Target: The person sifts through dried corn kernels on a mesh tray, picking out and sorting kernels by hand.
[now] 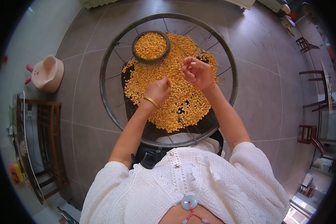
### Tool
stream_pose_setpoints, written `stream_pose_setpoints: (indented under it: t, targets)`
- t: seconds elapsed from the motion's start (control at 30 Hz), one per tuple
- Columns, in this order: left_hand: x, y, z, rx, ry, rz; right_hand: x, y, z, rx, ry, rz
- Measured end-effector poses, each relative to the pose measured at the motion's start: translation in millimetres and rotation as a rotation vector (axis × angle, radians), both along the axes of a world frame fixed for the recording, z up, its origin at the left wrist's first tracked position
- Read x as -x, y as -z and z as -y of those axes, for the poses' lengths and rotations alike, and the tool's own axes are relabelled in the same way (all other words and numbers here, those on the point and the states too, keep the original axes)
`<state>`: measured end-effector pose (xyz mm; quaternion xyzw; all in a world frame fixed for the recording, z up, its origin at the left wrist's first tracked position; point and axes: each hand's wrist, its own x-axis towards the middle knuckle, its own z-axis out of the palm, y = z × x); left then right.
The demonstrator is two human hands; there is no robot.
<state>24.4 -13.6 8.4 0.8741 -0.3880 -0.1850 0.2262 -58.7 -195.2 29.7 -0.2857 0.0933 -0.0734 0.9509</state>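
Observation:
Yellow corn kernels (179, 106) lie spread over a large round mesh tray (231, 67) with a dark rim. A round dark bowl (168, 47) full of kernels sits on the tray at its upper left. My left hand (159, 90), with a gold bangle at its wrist, is low over the kernels, fingers curled together; whatever they pinch is too small to name. My right hand (198, 73) is raised above the kernels at the right, palm partly turned up and fingers curled inward; any thing in it is too small to make out.
A pink and white child's seat (48, 74) stands on the tiled floor (87, 108) at the left. Below it is a dark wooden chair frame (56, 138). Wooden stools (307, 133) and another chair (313, 72) stand along the right side.

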Motion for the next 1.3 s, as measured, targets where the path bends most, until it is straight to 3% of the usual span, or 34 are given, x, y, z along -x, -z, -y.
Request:
stream_pose_setpoints:
  t: [0.1,0.17,0.2,0.23,0.27,0.3,0.37,0.43,0.47,0.5,0.57,0.63,0.67,0.73,0.83,0.93,1.0,1.03,1.07,1.1,1.13,1.17,1.23,1.27,1.3]
  targets:
    - [4.9,8.2,3.4,-0.063,0.049,0.15,-3.0,10.2,4.1,0.176,-0.1,-0.117]
    - [4.5,16.1,2.6,-0.077,0.043,0.213,-5.7,18.5,-4.7,0.953,-0.175,-0.474]
    - [4.6,15.9,2.2,-0.074,0.053,0.216,-6.2,25.1,-11.8,1.336,-0.093,-0.404]
    - [4.6,15.7,2.2,-0.068,0.063,0.219,-5.2,30.3,-14.8,1.336,-0.091,-0.406]
    - [2.9,15.2,2.5,-0.067,0.063,0.218,-4.0,35.1,-17.0,1.546,-0.109,-0.447]
    - [-0.2,11.5,2.9,-0.037,0.029,0.111,-3.0,36.7,-19.0,1.757,-0.129,-0.487]
    - [-11.0,10.8,1.1,-0.009,-0.008,0.002,-2.0,39.5,-21.5,1.86,-0.169,-0.478]
    - [-20.9,5.3,1.2,0.37,-0.141,-0.481,-2.3,37.4,-25.1,1.918,-0.223,-0.568]
    - [-23.1,3.3,1.0,0.474,-0.238,-0.671,-2.2,37.1,-24.0,1.919,-0.223,-0.57]
    - [-25.1,-5.0,-0.9,0.475,-0.238,-0.673,-2.9,37.8,-21.9,1.85,-0.217,-0.562]
    - [-33.5,-15.0,-8.8,0.597,-0.306,-1.106,-5.5,38.8,-17.7,1.783,-0.214,-0.549]
    - [-34.4,-17.7,-10.3,0.628,-0.296,-1.163,-7.3,37.2,-11.7,1.292,-0.188,-0.487]
    - [-33.2,-18.5,-10.6,0.689,-0.317,-1.244,-5.8,35.1,-4.9,1.295,-0.191,-0.486]
    - [-32.0,-20.2,-10.6,0.75,-0.339,-1.325,-1.2,19.8,5.0,0.387,-0.188,-0.15]
    - [-33.4,-18.3,-8.3,0.717,-0.319,-1.305,-2.3,3.6,-2.4,0.178,0.009,-0.194]
    - [-31.3,5.1,-4.0,0.525,-0.227,-1.098,-1.6,10.2,-0.1,0.172,0.017,-0.226]
    - [-14.3,25.1,3.5,0.324,-0.013,-0.207,-2.3,22.0,3.9,0.274,-0.031,-0.242]
    - [-5.0,19.6,4.9,0.323,-0.013,-0.208,-2.4,23.0,4.1,0.376,-0.079,-0.258]
    - [4.1,14.1,5.1,0.163,0.066,-0.065,-2.4,24.6,3.2,0.376,-0.079,-0.258]
    - [11.5,8.1,4.8,0.002,0.146,0.078,-2.9,22.6,-1.2,0.58,-0.092,-0.364]
    - [16.2,5.9,4.5,-0.026,0.216,0.187,-3.9,21.0,-5.0,0.785,-0.102,-0.471]
    - [16.2,8.4,5.4,-0.026,0.22,0.186,-5.3,31.4,-7.2,0.784,-0.099,-0.474]
    - [16.8,18.0,5.7,-0.065,0.247,0.245,-8.5,39.9,-20.7,1.495,0.122,-0.258]
    - [16.5,22.6,5.8,-0.066,0.249,0.244,-4.8,42.5,-22.3,1.644,0.009,-0.433]
    - [16.2,23.7,6.4,-0.07,0.241,0.277,-5.4,44.3,-26.8,1.643,0.009,-0.434]
